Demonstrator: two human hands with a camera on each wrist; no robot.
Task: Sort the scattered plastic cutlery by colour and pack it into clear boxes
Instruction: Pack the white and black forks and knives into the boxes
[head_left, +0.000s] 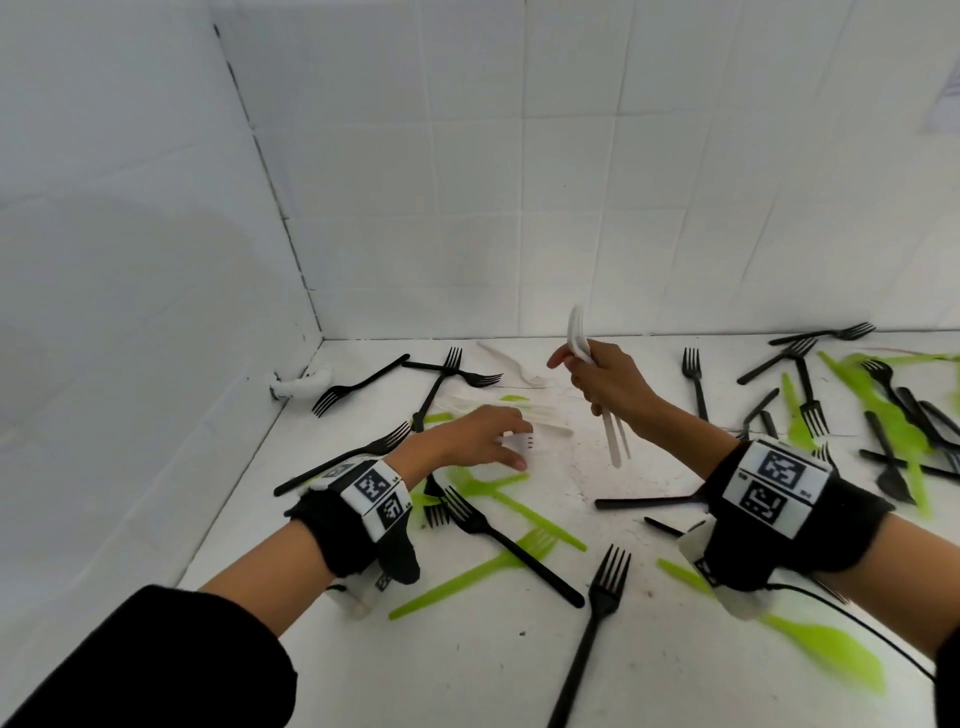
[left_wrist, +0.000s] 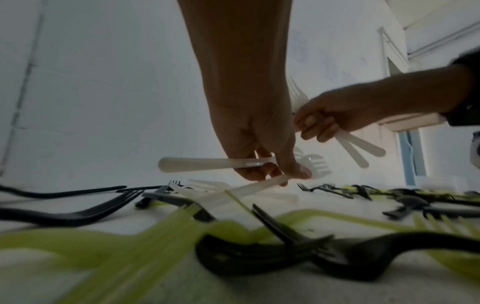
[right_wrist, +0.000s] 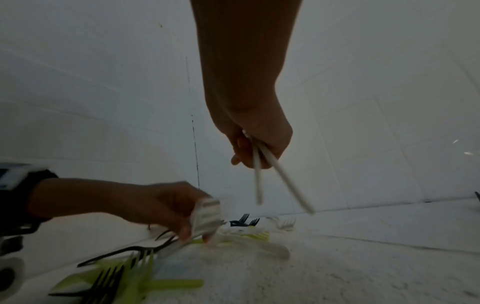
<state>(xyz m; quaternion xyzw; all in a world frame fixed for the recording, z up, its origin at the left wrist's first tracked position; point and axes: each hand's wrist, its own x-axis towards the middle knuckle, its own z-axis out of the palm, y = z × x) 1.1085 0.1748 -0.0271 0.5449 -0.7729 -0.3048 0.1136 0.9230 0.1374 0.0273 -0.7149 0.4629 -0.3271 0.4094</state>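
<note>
Forks, white (head_left: 613, 431) | in R hand (head_left: 608, 382) fingers (handles down) | L hand (head_left: 478, 436) pinches another

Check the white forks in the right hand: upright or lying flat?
Roughly upright: the right hand grips the white forks, tines up, handles hanging down.

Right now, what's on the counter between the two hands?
Head view: mostly bare white counter between the left hand and right hand; only loose white cutlery just past the left fingertips, nothing black or green.
</note>
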